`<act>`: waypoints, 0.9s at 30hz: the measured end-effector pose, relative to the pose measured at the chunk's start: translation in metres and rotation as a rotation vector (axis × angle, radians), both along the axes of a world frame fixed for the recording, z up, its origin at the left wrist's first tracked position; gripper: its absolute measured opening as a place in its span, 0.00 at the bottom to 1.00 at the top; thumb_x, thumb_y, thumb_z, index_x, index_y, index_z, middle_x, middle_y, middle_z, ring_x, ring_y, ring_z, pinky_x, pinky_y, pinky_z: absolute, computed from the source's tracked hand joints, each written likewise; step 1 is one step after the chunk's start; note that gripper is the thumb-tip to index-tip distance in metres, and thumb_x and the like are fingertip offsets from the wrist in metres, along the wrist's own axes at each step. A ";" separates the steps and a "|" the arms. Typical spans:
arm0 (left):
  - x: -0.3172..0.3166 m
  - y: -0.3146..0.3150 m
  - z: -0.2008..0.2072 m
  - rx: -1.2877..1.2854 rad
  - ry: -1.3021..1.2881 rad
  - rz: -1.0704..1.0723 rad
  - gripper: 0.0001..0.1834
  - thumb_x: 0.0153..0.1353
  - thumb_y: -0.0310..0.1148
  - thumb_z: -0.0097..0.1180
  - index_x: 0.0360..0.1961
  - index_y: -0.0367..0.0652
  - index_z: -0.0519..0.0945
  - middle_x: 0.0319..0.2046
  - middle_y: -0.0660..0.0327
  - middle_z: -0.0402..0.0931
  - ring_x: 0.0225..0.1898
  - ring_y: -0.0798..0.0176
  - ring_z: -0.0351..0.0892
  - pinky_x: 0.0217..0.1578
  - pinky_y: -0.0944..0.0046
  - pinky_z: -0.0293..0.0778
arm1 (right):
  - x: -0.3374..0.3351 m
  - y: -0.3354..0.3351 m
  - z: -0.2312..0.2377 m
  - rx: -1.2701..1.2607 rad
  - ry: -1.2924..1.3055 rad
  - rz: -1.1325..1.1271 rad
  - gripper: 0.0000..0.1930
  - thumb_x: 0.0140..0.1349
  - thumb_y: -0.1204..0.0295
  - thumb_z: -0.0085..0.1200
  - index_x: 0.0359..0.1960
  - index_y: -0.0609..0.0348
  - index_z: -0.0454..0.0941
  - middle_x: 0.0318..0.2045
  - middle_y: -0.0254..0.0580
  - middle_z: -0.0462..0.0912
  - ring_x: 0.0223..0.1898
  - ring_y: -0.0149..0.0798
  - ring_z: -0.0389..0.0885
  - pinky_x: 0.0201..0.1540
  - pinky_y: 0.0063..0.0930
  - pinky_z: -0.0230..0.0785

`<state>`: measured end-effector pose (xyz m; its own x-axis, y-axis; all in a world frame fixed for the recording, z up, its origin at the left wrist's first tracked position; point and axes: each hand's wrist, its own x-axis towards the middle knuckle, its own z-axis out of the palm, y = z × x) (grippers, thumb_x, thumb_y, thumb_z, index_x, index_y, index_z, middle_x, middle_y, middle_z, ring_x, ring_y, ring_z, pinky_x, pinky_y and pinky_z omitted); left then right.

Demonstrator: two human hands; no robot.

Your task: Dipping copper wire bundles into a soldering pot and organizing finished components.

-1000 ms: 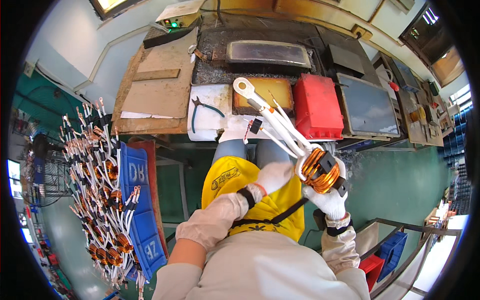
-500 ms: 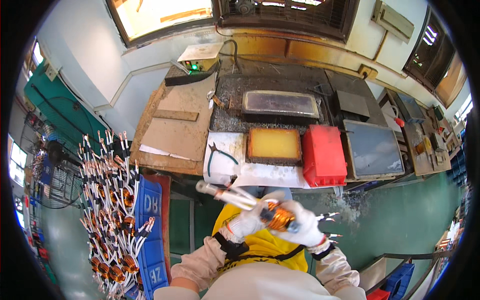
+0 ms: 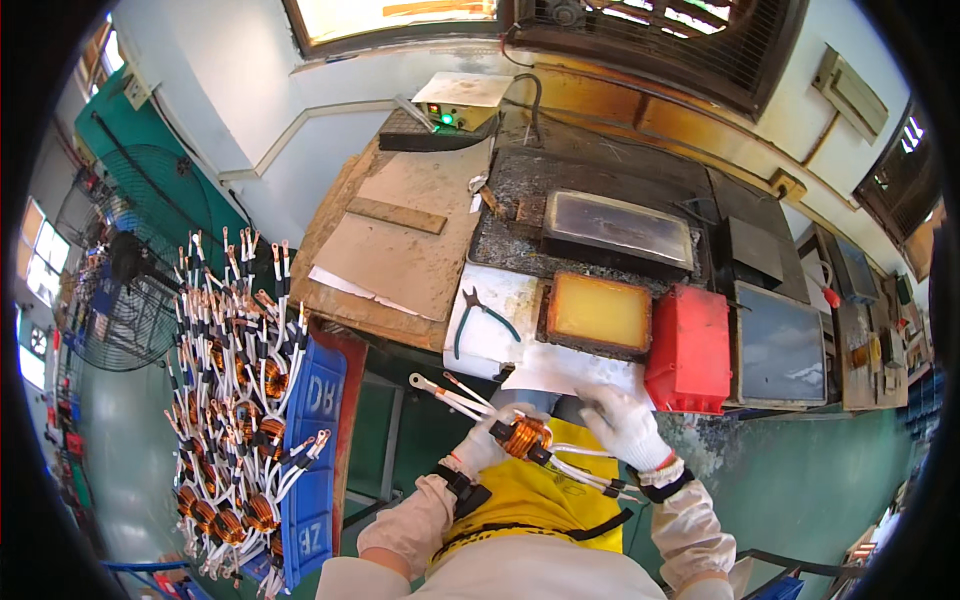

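Note:
My left hand [image 3: 485, 440], in a white glove, is closed on a copper-wound coil [image 3: 524, 438] in front of my yellow apron. White leads with ring lugs stick out of the coil toward the upper left; more white leads with dark sleeves point to the lower right. My right hand [image 3: 625, 428], also gloved, is lifted off the coil to its right, fingers apart and holding nothing. Beyond my hands, green-handled cutting pliers [image 3: 484, 318] lie on white paper at the bench's front edge. Beside them sits a shallow dark tray of yellow material [image 3: 600, 312].
A blue crate [image 3: 318, 440] at the left is heaped with similar coils [image 3: 230, 425], leads upright. On the bench stand a red bin [image 3: 690, 348], a rectangular metal pot [image 3: 618, 230], a grey-topped tray [image 3: 780, 342] and a control box [image 3: 460, 100] with a green light. A large fan [image 3: 125, 257] is far left.
My right hand has let go of the coil and moved up, opening. The coil stays in my left hand, its lower-right leads now in sight. The whole view has turned somewhat.

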<state>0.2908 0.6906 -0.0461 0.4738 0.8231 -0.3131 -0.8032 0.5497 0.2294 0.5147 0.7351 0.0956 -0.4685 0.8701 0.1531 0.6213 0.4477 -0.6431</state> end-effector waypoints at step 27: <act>-0.001 0.011 -0.004 0.003 0.185 -0.007 0.23 0.60 0.41 0.55 0.47 0.31 0.73 0.50 0.41 0.72 0.47 0.43 0.77 0.51 0.44 0.76 | 0.296 0.195 -0.043 0.263 -1.024 -0.637 0.06 0.50 0.71 0.51 0.26 0.56 0.80 0.27 0.50 0.82 0.32 0.52 0.82 0.33 0.44 0.75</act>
<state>0.2896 0.7016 -0.0497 0.4143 0.8209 -0.3931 -0.7434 0.5544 0.3742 0.8109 0.9296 0.0529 0.0208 0.9852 0.1703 0.9401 -0.0772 0.3321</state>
